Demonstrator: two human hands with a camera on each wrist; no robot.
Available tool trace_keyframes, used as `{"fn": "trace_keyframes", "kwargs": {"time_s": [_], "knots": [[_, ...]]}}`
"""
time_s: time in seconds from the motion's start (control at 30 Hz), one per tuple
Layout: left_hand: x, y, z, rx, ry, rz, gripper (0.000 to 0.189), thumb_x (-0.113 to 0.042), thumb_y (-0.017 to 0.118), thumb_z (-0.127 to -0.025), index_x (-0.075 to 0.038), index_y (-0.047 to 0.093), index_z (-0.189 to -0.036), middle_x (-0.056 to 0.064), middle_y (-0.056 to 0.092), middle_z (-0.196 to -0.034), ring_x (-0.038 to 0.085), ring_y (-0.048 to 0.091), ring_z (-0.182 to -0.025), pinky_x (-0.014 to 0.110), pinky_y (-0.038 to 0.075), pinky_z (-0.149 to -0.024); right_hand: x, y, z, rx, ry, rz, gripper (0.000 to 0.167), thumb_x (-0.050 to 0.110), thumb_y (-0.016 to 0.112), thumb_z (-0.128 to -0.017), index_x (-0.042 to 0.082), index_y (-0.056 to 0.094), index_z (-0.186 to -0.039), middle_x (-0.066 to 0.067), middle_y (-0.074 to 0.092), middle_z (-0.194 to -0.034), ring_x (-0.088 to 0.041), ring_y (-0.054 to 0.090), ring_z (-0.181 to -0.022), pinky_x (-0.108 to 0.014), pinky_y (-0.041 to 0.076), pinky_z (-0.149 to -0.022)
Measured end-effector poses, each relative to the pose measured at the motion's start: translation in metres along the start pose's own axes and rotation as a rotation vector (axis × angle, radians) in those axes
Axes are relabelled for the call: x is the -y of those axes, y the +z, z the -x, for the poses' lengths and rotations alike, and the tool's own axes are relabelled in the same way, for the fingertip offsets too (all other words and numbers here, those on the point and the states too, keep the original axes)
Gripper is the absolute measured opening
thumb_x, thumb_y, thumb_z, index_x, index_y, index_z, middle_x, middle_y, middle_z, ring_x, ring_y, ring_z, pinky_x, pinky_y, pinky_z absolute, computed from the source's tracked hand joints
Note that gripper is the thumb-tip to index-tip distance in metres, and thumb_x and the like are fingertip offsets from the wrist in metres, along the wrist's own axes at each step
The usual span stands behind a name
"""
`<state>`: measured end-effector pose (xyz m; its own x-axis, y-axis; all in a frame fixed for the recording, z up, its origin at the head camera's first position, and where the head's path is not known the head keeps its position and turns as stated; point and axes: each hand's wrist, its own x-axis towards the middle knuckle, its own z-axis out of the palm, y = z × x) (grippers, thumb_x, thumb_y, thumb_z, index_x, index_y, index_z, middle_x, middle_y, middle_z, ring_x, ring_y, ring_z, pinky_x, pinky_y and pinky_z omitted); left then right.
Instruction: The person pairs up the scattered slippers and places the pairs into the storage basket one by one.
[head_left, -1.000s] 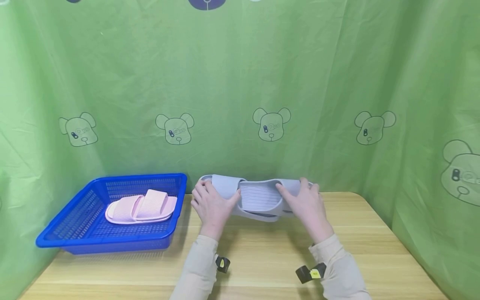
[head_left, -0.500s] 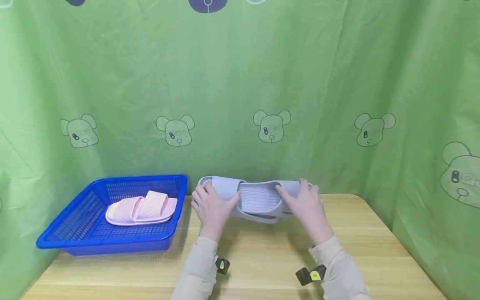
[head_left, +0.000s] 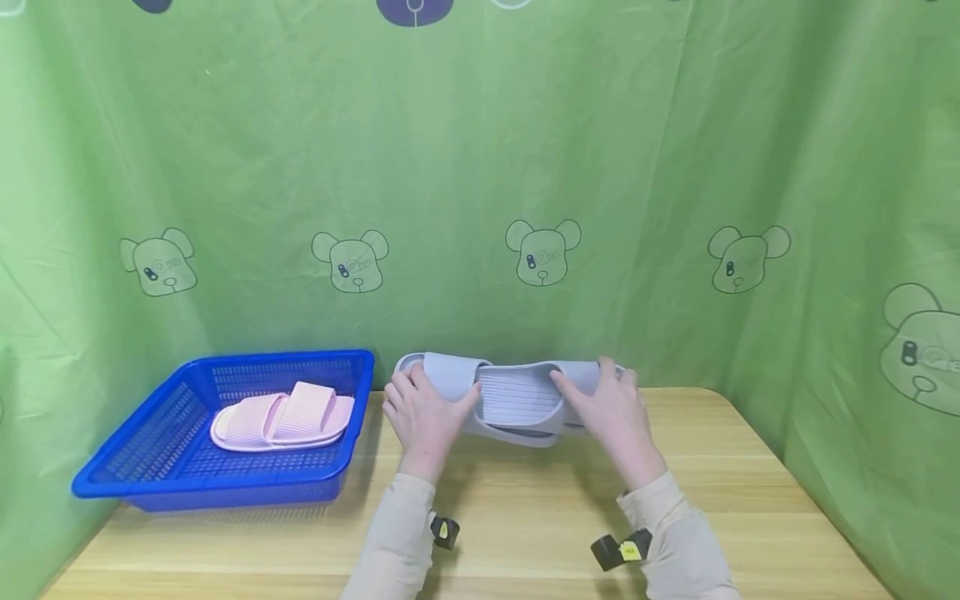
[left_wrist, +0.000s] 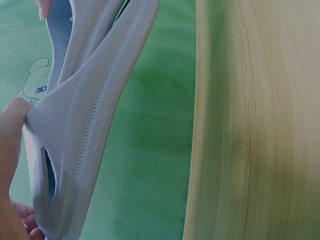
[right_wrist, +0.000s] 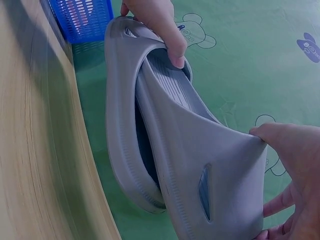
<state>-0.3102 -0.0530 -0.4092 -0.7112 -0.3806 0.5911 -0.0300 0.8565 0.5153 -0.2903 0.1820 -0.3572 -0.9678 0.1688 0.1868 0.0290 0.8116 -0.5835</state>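
A pair of grey slippers (head_left: 517,396) is held up over the back of the table, one nested into the other. My left hand (head_left: 429,417) grips the left end, its thumb on the strap's edge and fingers round the outer side. At the opposite end my right hand (head_left: 613,417) grips the other strap the same way. In the right wrist view the nested slippers (right_wrist: 215,165) show a slot in the near strap, with a gap between the two soles. The left wrist view shows the slipper's ribbed side (left_wrist: 92,120), with the thumb (left_wrist: 15,117) pressed on the strap.
To the left a blue plastic basket (head_left: 225,482) stands on the wooden table (head_left: 540,533). Inside it lies a pair of pink slippers (head_left: 285,417). A green curtain (head_left: 480,167) with bear prints hangs behind and around the table.
The view has tipped very slightly. Both hands and the grey slippers stay in nearly the same place, with the same hold.
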Motion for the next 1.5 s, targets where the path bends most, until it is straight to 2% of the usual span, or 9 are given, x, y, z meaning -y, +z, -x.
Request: {"fn": "trace_keyframes", "kwargs": {"time_s": [0.53,0.87,1.03,1.27,1.5], "knots": [[-0.002,0.001,0.000,-0.022,-0.001,0.002,0.097,-0.077,0.070,-0.061,-0.002,0.052,-0.119,0.017,0.052,-0.104,0.031,0.045,-0.095,0.042,0.037,-0.083,0.001,0.004,0.000,-0.015,-0.010,-0.001,0.114,0.084,0.041,-0.080,-0.002,0.021,-0.151,-0.043,0.029,-0.141,-0.061,0.043,-0.120,-0.067,0.041,-0.096],[-0.004,0.002,0.002,-0.002,0.012,0.006,0.100,-0.077,0.069,-0.062,-0.001,0.051,-0.124,0.016,0.052,-0.108,0.031,0.045,-0.096,0.042,0.036,-0.085,0.002,0.008,0.000,-0.018,-0.021,0.012,0.114,0.085,0.041,-0.079,-0.002,0.023,-0.150,-0.042,0.031,-0.140,-0.060,0.044,-0.120,-0.066,0.041,-0.097],[-0.002,0.002,0.001,0.002,0.002,0.002,0.098,-0.077,0.070,-0.062,-0.001,0.052,-0.121,0.017,0.053,-0.106,0.031,0.045,-0.097,0.043,0.037,-0.084,0.005,0.008,0.002,0.007,-0.031,0.017,0.115,0.085,0.041,-0.079,-0.003,0.021,-0.151,-0.043,0.028,-0.142,-0.061,0.042,-0.122,-0.067,0.041,-0.096],[0.005,0.000,-0.003,0.011,-0.020,-0.020,0.095,-0.076,0.069,-0.061,-0.001,0.053,-0.116,0.016,0.053,-0.105,0.031,0.046,-0.095,0.043,0.038,-0.078,0.007,0.008,0.004,0.037,-0.081,0.017,0.112,0.084,0.038,-0.081,-0.001,0.023,-0.151,-0.039,0.030,-0.145,-0.057,0.044,-0.124,-0.066,0.043,-0.095],[0.010,-0.005,-0.009,0.045,-0.047,0.008,0.094,-0.074,0.070,-0.062,0.000,0.053,-0.118,0.018,0.052,-0.107,0.033,0.045,-0.097,0.044,0.038,-0.080,0.006,0.002,0.005,0.043,-0.191,0.078,0.105,0.082,0.042,-0.082,0.004,0.028,-0.151,-0.033,0.037,-0.143,-0.050,0.044,-0.125,-0.066,0.046,-0.089]]}}
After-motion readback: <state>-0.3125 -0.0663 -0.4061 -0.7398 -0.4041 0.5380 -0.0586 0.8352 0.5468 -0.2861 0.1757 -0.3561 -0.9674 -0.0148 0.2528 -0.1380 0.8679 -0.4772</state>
